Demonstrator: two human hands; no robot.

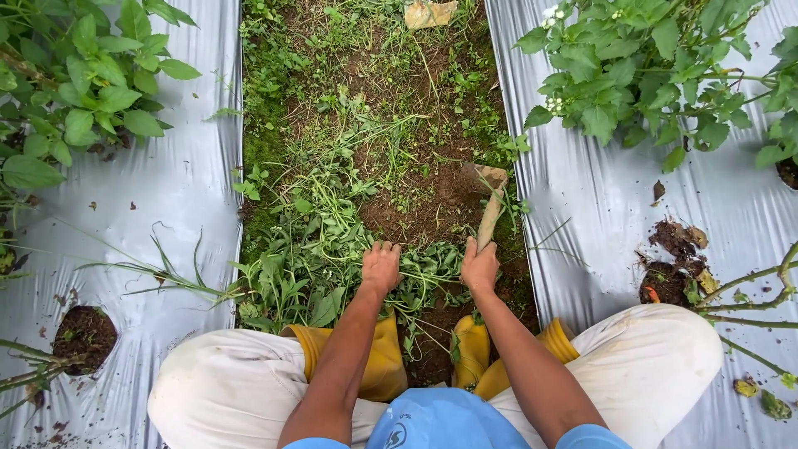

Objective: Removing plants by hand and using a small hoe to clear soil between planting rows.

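Note:
I squat in a soil furrow between two beds covered in silver plastic sheet. My left hand (381, 266) presses down into a pile of pulled green weeds (320, 249), fingers curled into the stems. In my right hand (480, 266) I grip the wooden handle of a small hand hoe (489, 199). Its blade rests on bare brown soil (424, 208) just ahead. My yellow rubber boots (382, 357) stand right below both hands.
Silver plastic mulch (166, 191) covers the left bed and more mulch (598, 199) the right, with planting holes (83, 333). Leafy plants (83, 91) grow at upper left; a flowering plant (648, 66) at upper right. A stone (430, 12) lies far up the furrow.

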